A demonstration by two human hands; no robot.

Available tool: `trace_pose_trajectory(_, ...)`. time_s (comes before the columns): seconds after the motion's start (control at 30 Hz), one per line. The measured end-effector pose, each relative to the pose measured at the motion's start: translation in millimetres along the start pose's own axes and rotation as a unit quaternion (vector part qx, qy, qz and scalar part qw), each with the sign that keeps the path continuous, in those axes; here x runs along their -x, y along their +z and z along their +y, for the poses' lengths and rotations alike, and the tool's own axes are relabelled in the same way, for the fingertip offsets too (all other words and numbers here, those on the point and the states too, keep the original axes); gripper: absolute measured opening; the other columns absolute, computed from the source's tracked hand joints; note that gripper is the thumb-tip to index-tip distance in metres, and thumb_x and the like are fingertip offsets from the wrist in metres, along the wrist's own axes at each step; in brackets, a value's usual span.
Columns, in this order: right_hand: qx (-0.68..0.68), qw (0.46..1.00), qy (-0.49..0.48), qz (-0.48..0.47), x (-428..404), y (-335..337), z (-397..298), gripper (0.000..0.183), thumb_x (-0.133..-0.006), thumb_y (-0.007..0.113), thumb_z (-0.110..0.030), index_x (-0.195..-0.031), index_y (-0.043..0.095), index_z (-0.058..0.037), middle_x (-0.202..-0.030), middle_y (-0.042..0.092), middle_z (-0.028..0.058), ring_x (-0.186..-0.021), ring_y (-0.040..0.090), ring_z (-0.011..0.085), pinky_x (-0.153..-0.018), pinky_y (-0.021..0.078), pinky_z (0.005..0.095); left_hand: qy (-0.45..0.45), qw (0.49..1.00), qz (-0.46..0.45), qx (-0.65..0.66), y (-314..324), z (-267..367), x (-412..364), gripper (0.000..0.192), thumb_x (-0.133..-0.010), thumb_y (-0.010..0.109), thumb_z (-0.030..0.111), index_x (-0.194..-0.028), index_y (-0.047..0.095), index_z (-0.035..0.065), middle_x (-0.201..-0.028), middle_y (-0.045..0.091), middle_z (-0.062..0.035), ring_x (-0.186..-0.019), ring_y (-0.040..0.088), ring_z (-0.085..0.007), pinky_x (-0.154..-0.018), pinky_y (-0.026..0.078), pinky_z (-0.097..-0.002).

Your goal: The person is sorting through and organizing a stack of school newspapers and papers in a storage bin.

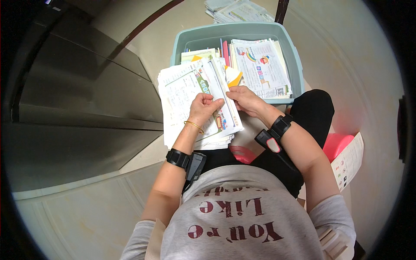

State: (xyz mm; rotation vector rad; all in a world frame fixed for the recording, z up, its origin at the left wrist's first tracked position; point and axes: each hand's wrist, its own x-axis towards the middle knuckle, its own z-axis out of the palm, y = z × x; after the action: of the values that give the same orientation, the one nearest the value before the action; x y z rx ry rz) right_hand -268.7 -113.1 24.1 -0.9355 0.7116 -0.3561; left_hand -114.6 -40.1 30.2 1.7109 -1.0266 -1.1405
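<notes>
A thick stack of printed paper sheets (182, 97) rests on my lap, its far end over the near edge of a pale green plastic bin (295, 78). My left hand (205, 107) lies on top of the stack, fingers curled, thumb stretched to the right; whether it pinches a sheet cannot be made out. At the stack's right edge, my right hand (245, 100) holds the edge of the sheets between thumb and fingers. Inside the bin, right of the stack, lies another pile of printed sheets (265, 68) with coloured cartoons. Thin booklets (226, 53) stand upright beside that pile.
More papers (243, 11) are piled on the floor behind the bin. Dark metallic panels (91, 81) stand at the left. Near my right knee is a pink-red plastic object (338, 144), with a printed sheet (349, 162) against it. Another red object (242, 154) shows between my legs.
</notes>
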Motion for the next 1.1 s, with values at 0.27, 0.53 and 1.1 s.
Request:
trace_pose_trajectory(0.27,-0.015,0.999,0.004,-0.028,-2,9,1,0.015,-0.083,0.045,-0.01,-0.094,0.053,-0.0026,-0.084,0.056,0.0029,-0.072,0.054,0.0073,-0.063,0.046,0.0206,0.023,1.0,0.015,0.002,0,-6,0,0.043,-0.066,0.07,0.016,-0.09,0.039,-0.0033,-0.073,0.047,-0.0036,-0.062,0.047,-0.0064,-0.053,0.043,-0.0167)
trace_pose_trajectory(0.53,0.011,1.0,0.007,0.003,-2,9,-4,0.025,-0.081,0.048,-0.011,-0.101,0.05,0.0039,-0.088,0.057,0.0082,-0.074,0.058,0.0124,-0.064,0.0475,0.0234,-0.008,0.996,-0.007,0.086,-6,-12,2,0.025,-0.072,0.064,0.01,-0.085,0.046,-0.0008,-0.072,0.051,-0.003,-0.061,0.048,-0.0043,-0.053,0.042,-0.0151)
trace_pose_trajectory(1.1,-0.043,0.998,0.025,-0.04,-16,-5,7,0.03,-0.076,0.045,0.001,-0.105,0.049,0.0069,-0.094,0.057,0.0139,-0.081,0.059,0.0196,-0.069,0.0482,0.0287,-0.063,0.984,-0.083,0.148,-24,-19,3,0.005,-0.076,0.053,0.001,-0.078,0.049,0.0033,-0.066,0.049,0.0043,-0.056,0.041,-0.0007,-0.051,0.034,-0.0129)
